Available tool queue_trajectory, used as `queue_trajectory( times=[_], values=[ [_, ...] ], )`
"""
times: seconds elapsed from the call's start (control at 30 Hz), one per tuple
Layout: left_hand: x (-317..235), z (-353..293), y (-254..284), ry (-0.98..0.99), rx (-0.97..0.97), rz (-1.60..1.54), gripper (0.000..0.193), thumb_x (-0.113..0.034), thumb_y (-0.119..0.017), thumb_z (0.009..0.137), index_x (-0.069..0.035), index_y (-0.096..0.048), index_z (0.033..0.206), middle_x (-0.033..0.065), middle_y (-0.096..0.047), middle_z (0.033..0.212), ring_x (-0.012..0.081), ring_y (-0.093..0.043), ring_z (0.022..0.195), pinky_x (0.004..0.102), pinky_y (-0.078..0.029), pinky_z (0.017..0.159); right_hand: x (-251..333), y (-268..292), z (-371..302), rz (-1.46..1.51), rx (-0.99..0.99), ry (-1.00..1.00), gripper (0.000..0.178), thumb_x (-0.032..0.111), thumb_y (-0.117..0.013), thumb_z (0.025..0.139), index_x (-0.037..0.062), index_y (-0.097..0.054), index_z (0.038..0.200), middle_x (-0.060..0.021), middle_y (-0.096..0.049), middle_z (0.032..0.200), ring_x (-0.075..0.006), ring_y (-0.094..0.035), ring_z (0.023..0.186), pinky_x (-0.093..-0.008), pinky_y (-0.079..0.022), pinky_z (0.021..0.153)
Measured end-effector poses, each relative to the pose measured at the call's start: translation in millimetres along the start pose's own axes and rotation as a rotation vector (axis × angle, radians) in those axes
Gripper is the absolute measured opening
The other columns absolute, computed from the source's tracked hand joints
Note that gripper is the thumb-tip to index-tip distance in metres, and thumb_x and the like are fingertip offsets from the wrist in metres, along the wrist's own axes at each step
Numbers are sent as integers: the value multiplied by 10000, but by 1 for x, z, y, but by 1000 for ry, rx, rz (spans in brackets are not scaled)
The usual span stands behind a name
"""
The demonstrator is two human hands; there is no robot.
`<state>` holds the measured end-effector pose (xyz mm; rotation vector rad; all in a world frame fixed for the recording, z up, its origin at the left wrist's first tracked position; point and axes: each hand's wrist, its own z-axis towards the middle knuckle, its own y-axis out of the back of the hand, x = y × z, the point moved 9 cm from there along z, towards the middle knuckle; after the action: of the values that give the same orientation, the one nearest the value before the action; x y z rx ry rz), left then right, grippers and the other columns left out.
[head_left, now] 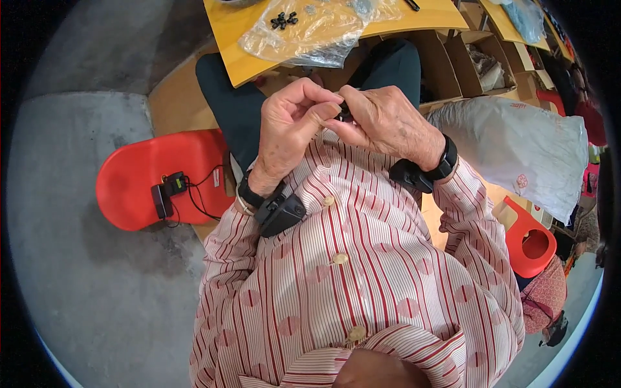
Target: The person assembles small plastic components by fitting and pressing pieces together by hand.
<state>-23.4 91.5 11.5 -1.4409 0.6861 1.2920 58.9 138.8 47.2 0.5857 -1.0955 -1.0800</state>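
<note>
My left hand (291, 126) and my right hand (391, 123) meet in front of my chest, above my lap. Between their fingertips is a small black part (345, 114), mostly covered by the fingers, so its exact kind does not show. Thumb and fingers of both hands are closed in a pinch around it. Ahead, on the yellow table (228, 46), lies a clear plastic bag (323, 35) with several small black pieces (284, 21) on it.
A red stool (129, 174) at the left carries a black device with cables (173, 184). Open cardboard boxes (449, 64) stand under the table at the right. Nearer are a large white sack (511, 142) and a red plastic seat (533, 246).
</note>
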Motion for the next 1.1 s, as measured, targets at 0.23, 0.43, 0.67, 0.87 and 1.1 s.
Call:
queue_trajectory(
  times=[0.23,0.43,0.67,0.87,1.1],
  values=[
    [15,-2,1,212,29,-86,88,-67,-625,861,-4,-593,912,5,-595,803,34,-544,707,168,-437,619,-3,-3,-5,-42,16,47,397,405,-580,867,37,-472,764,-103,-477,506,-263,-551,457,-334,-438,429],
    [20,0,-1,278,81,10,116,-57,-642,841,-11,-563,913,0,-586,795,38,-544,702,177,-448,636,0,-12,-7,-138,87,81,421,416,-566,866,9,-502,782,-105,-515,583,-272,-577,515,-343,-461,465],
    [24,-4,0,272,78,145,148,13,-609,824,-19,-530,944,5,-584,821,46,-548,730,184,-463,664,1,-22,-8,-161,192,47,423,426,-539,868,10,-522,792,-126,-537,638,-274,-589,556,-345,-471,487],
    [33,-4,8,313,-45,-154,157,-30,-572,869,1,-572,1023,9,-590,833,57,-552,749,179,-458,658,-9,-14,-3,-279,80,-24,425,431,-617,787,25,-498,822,-82,-530,657,-240,-584,592,-324,-452,487],
    [24,7,20,305,-196,-264,181,-116,-592,888,-18,-587,1041,21,-592,859,72,-557,742,189,-456,667,-5,13,0,-148,-141,-51,338,341,-646,808,43,-488,834,-77,-527,653,-217,-576,562,-311,-452,472]
  ],
)
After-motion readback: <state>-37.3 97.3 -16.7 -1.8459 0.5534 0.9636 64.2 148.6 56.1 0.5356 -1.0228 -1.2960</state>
